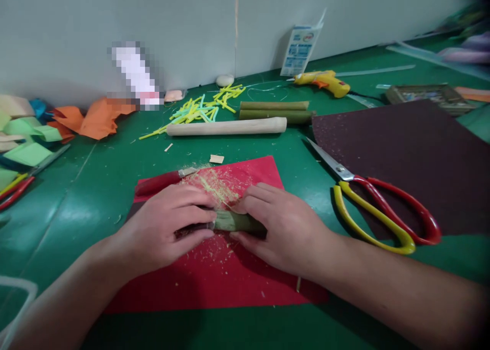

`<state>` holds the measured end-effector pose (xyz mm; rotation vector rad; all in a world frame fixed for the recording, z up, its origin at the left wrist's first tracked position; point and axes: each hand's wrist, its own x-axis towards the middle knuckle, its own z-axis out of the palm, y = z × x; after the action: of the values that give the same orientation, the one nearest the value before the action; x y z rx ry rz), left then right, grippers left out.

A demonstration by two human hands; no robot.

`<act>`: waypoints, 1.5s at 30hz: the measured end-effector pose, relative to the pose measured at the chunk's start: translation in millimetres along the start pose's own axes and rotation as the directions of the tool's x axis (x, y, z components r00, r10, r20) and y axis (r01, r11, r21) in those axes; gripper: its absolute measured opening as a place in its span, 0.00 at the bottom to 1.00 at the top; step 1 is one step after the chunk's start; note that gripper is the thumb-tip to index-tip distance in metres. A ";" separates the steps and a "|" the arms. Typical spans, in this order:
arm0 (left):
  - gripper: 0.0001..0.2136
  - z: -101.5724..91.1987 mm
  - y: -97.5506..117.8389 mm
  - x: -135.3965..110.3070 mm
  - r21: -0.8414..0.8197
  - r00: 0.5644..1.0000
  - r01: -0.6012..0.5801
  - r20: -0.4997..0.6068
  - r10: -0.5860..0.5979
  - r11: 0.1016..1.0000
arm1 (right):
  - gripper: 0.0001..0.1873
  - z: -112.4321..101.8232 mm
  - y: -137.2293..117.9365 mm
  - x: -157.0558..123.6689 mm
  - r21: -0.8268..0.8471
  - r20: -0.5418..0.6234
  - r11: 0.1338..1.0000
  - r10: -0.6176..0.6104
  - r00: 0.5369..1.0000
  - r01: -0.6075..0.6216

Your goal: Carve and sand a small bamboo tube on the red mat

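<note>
Fingers: left hand (pixel 168 230) curled round the left part of a short green bamboo tube (pixel 231 221), thumb below, fingers above; a dark patch showed under the grip, could not tell what it was. Right hand (pixel 281 225) grasped the tube's right part the same way, thumb under. Only the tube's middle was exposed between the hands. Long axis ran side to side, nearly level across the view; both ends were hidden by the hands, so could not tell which way any opening faced.

Tube sat over a flat red paper sheet (pixel 245 289), sprinkled with fine pale shavings (pixel 220 184). Red-handled knife (pixel 158 183) lay at the sheet's far left edge, metal tip pointing right, just beyond the left hand. Sheet's far right corner reached past the right knuckles; its near edge ran roughly parallel to the tube, green surface showing in front.

Glossy green tabletop (pixel 302 169) showed as a lane between sheet and large red-and-yellow-handled scissors (pixel 347 175), which limited room on the right; their handles lay near the right forearm, partly over a dark maroon sheet (pixel 386 151). Beyond the red sheet, more green, then a peeled pale bamboo stick (pixel 225 127) lying crosswise.

Farther back, a yellow glue gun (pixel 323 82) lay near a pale grey wall (pixel 191 28) bounding the table's far side.
</note>
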<state>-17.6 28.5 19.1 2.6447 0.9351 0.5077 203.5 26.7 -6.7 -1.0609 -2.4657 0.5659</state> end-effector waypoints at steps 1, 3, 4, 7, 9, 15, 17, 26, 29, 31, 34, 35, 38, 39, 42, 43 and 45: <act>0.07 0.6 0.2 0.2 0.000 1.000 -0.001 -0.008 0.001 1.000 | 0.09 0.0 0.0 0.2 -0.002 -0.003 1.000 -0.004 1.000 0.004; 0.07 1.9 0.2 1.4 -0.028 1.000 -0.014 -0.016 0.014 0.999 | 0.09 -0.1 0.3 0.5 -0.002 -0.015 1.000 -0.011 1.000 0.011; 0.07 2.2 0.0 1.7 -0.047 1.000 -0.021 -0.013 0.020 0.999 | 0.10 -0.2 0.4 0.6 -0.001 -0.016 1.000 -0.008 1.000 0.008; 0.08 1.3 -0.7 0.5 -0.050 1.000 -0.022 -0.009 0.021 0.998 | 0.10 -0.4 0.3 0.0 0.001 0.004 1.000 0.011 1.000 -0.011; 0.09 0.6 -0.7 -0.7 -0.014 1.000 -0.012 -0.024 0.011 1.000 | 0.09 -0.4 0.1 -0.5 -0.002 0.017 1.000 0.011 1.000 -0.011; 0.07 6.5 0.1 2.5 -0.002 0.999 -0.033 0.003 0.033 0.999 | 0.09 -0.1 -1.7 0.6 -0.033 -0.020 0.999 0.015 1.000 -0.015; 0.10 7.0 -0.2 0.7 0.018 0.999 -0.025 0.021 0.025 1.000 | 0.10 -0.7 -3.8 0.7 -0.067 -0.007 0.997 0.032 0.999 -0.032; 0.13 -3.5 5.9 -6.8 0.138 0.987 0.090 -0.144 -0.070 0.986 | 0.11 -9.9 -15.0 -1.0 -0.066 0.031 0.988 0.145 0.989 -0.142; 0.13 -5.2 14.0 -5.6 0.129 0.953 0.169 -0.276 -0.128 0.977 | 0.08 -12.9 -17.5 1.0 0.003 0.021 0.965 0.263 0.965 -0.263; 0.12 -4.5 20.2 -4.5 0.116 0.929 0.171 -0.351 -0.121 0.978 | 0.08 -13.2 -19.5 2.3 0.096 0.044 0.925 0.366 0.930 -0.368; 0.13 -1.1 27.5 -2.6 0.152 0.905 0.118 -0.423 -0.044 0.981 | 0.11 -11.6 -22.2 3.6 0.292 0.063 0.842 0.456 0.888 -0.454; 0.14 0.2 28.9 -2.1 0.178 0.900 0.108 -0.436 -0.020 0.978 | 0.11 -11.1 -22.9 3.9 0.361 0.080 0.813 0.462 0.883 -0.458; 0.15 3.0 30.0 -0.8 0.266 0.895 0.100 -0.445 0.030 0.959 | 0.09 -11.3 -24.1 4.4 0.585 0.152 0.701 0.400 0.904 -0.409; 0.16 3.4 29.7 -0.5 0.288 0.894 0.097 -0.446 0.043 0.953 | 0.10 -11.9 -24.3 4.4 0.642 0.174 0.656 0.379 0.909 -0.397; 0.16 4.1 27.9 -0.6 0.328 0.896 0.093 -0.440 0.065 0.940 | 0.11 -13.9 -25.1 4.3 0.748 0.238 0.513 0.387 0.891 -0.422; 0.17 4.4 27.1 -0.8 0.334 0.898 0.089 -0.434 0.069 0.938 | 0.12 -14.3 -25.7 4.3 0.771 0.264 0.460 0.399 0.878 -0.441; 0.18 5.4 25.4 -1.5 0.350 0.909 0.074 -0.409 0.081 0.934 | 0.12 -14.5 -27.6 4.5 0.809 0.331 0.344 0.405 0.852 -0.477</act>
<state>-2.6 7.7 23.6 2.9185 1.2490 1.0264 191.7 15.7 20.3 -1.1885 -1.4151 1.8286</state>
